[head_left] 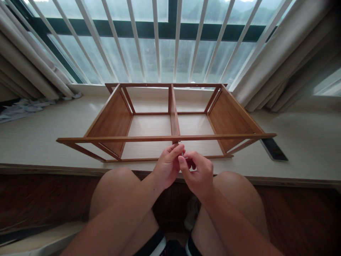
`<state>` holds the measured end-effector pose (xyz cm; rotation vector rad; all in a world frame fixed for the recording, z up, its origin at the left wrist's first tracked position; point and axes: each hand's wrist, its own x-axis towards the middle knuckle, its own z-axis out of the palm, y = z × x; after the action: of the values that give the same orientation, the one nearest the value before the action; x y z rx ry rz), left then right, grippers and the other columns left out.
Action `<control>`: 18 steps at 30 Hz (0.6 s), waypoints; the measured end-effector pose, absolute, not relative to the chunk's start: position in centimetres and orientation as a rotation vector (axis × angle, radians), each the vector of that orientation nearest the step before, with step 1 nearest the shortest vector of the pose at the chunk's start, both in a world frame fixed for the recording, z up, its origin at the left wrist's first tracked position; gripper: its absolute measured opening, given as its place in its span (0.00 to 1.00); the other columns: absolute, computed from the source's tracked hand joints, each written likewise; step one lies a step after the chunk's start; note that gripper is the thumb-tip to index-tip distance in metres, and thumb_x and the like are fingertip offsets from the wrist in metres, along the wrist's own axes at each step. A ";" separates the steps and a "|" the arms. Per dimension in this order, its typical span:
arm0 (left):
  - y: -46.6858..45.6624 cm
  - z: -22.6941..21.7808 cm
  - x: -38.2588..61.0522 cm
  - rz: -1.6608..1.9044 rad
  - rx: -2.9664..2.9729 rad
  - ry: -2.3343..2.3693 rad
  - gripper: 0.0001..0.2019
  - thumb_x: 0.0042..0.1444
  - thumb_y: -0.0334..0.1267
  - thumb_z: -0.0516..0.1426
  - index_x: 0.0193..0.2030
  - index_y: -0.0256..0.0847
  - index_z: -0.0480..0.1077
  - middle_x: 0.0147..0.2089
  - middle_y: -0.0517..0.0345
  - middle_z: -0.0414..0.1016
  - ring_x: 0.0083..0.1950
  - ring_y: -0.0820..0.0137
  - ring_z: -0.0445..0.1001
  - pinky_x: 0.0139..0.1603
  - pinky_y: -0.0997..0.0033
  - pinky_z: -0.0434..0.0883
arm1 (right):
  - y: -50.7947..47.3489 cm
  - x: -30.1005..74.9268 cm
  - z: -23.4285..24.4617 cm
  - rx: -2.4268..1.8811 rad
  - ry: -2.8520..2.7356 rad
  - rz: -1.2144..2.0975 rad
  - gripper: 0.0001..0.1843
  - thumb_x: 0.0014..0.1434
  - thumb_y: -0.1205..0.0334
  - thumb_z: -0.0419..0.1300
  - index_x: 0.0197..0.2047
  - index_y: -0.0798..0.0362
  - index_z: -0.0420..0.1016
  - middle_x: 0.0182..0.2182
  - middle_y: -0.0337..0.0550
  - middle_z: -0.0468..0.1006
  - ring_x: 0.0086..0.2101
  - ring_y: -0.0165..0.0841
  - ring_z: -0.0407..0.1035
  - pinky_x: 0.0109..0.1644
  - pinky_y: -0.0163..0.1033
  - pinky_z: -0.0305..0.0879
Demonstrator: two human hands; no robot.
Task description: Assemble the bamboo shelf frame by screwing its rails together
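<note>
Down at the bottom middle of the frame, both hands meet just in front of the wooden frame (170, 138), right where its centre divider joins the long front rail. My left hand (167, 167) is pinched shut on a small metal piece (180, 143). It's tiny and shiny, poking up from the fingertips and sitting just under that rail, too small to say what kind of hardware it is. The right hand (198, 174) has its fingers curled in and the thumb pushed up against the left fingertips. Can't really tell if it's gripping the piece too or just bracing. The frame itself is warm reddish-brown wood with a smooth finish, thin square rails, and two solid slab panels at the ends that lean outward. It's an open box shape split into two bays, lying across the pale, matte counter (39, 131). A dark flat phone (274, 149) lies on the counter just off the frame's right end, near the lower right of the rail. Over at the left edge there's some crumpled paper (23, 106). Heavy beige curtains (279, 53) hang in soft folds on both sides, and slim white window bars (157, 39) fan across the top.
</note>
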<state>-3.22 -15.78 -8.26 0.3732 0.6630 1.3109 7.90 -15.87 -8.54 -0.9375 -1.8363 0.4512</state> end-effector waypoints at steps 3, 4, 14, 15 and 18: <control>-16.1 -8.2 -3.1 1.307 0.410 0.651 0.14 0.51 0.42 0.66 0.28 0.34 0.70 0.23 0.62 0.67 0.22 0.78 0.65 0.25 0.77 0.63 | -15.9 7.9 -8.5 -0.907 -1.836 0.413 0.08 0.59 0.65 0.60 0.29 0.51 0.67 0.21 0.33 0.66 0.22 0.26 0.59 0.29 0.34 0.58; -16.1 -8.2 -3.1 1.308 0.412 0.647 0.14 0.51 0.43 0.66 0.28 0.34 0.70 0.23 0.62 0.68 0.22 0.78 0.65 0.25 0.77 0.63 | -15.9 7.9 -8.5 -0.901 -1.834 0.412 0.09 0.59 0.65 0.61 0.29 0.51 0.66 0.21 0.33 0.65 0.22 0.26 0.59 0.29 0.34 0.58; -15.9 -8.6 -3.4 1.329 0.363 0.614 0.12 0.53 0.41 0.65 0.29 0.34 0.72 0.26 0.60 0.70 0.27 0.76 0.70 0.30 0.76 0.67 | -15.5 7.9 -8.6 -0.907 -1.834 0.444 0.09 0.59 0.63 0.62 0.29 0.51 0.67 0.21 0.33 0.66 0.22 0.26 0.60 0.29 0.34 0.59; -15.8 -8.7 -3.4 1.325 0.358 0.609 0.12 0.54 0.41 0.65 0.29 0.34 0.72 0.27 0.60 0.70 0.27 0.76 0.70 0.30 0.76 0.68 | -15.4 7.9 -8.6 -0.913 -1.835 0.440 0.09 0.59 0.63 0.62 0.29 0.51 0.68 0.21 0.33 0.67 0.22 0.26 0.60 0.29 0.34 0.59; -15.7 -8.9 -3.5 1.321 0.352 0.594 0.12 0.54 0.42 0.65 0.30 0.34 0.72 0.28 0.60 0.71 0.27 0.77 0.70 0.30 0.77 0.67 | -15.3 7.9 -8.6 -0.919 -1.839 0.437 0.08 0.60 0.62 0.61 0.29 0.51 0.68 0.21 0.34 0.67 0.22 0.26 0.61 0.29 0.34 0.60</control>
<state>-3.50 -15.72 -8.92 0.3516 0.5937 1.3209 7.86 -15.33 -8.56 -0.9190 -1.8395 0.4375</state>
